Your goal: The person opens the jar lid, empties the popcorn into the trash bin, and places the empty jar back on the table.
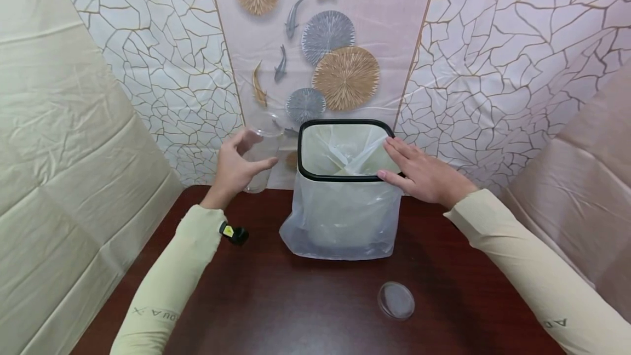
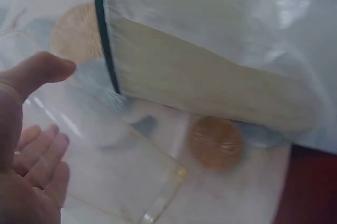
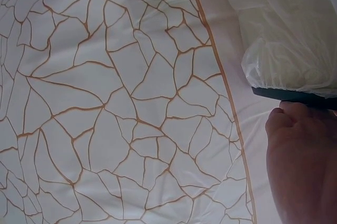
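My left hand [image 1: 237, 164] holds a tall clear plastic cup [image 1: 257, 171] left of the bin, thumb on the near side and fingers behind. The cup leans slightly, its wide rim up. In the left wrist view the thumb [image 2: 50, 69] and fingers show on either side of the see-through cup [image 2: 121, 166]. My right hand [image 1: 426, 174] rests on the right front corner of the bin's black rim [image 1: 340, 178], fingers extended over it. The pale bin [image 1: 320, 149] is lined with a translucent bag [image 1: 345, 223] that hangs down outside.
A clear round lid [image 1: 396, 301] lies on the dark reddish table [image 1: 296, 311], in front of the bin and to its right. Behind the table hangs a patterned cloth [image 1: 172, 70], with beige cloth [image 1: 64, 141] at both sides.
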Action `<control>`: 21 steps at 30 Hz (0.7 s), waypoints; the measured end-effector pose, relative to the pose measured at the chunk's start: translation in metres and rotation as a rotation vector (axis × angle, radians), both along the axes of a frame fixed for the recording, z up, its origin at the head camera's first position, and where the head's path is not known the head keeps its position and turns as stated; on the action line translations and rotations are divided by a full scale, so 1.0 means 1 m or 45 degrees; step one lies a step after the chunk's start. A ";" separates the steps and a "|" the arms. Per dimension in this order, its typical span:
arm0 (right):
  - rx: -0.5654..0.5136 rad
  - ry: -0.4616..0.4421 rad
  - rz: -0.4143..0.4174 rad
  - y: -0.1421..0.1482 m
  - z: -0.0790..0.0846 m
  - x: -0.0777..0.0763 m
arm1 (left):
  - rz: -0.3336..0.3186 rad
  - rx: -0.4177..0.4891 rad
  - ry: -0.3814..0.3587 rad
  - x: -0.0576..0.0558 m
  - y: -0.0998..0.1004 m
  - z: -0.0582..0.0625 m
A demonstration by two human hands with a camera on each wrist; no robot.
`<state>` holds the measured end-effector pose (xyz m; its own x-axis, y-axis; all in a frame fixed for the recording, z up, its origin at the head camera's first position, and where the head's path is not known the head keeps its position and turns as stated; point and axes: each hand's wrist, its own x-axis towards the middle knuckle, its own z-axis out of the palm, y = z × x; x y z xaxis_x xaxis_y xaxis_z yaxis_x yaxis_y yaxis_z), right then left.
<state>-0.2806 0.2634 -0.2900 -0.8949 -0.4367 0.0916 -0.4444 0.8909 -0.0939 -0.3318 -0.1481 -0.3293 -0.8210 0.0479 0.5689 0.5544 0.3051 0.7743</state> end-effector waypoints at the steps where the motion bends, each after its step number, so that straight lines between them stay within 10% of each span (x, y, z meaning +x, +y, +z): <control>1: 0.000 -0.003 -0.003 0.000 0.000 0.000 | 0.008 0.043 -0.025 0.000 -0.002 -0.008; 13: -0.004 -0.013 -0.002 0.004 0.003 -0.001 | 0.088 0.198 -0.202 -0.002 -0.013 -0.111; 21: -0.011 -0.021 0.008 0.001 0.001 0.000 | 0.122 0.343 -0.242 0.007 -0.015 -0.156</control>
<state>-0.2811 0.2645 -0.2888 -0.8937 -0.4413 0.0807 -0.4480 0.8874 -0.1090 -0.3246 -0.1631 -0.4853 -0.9072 -0.1655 0.3868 0.3710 0.1189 0.9210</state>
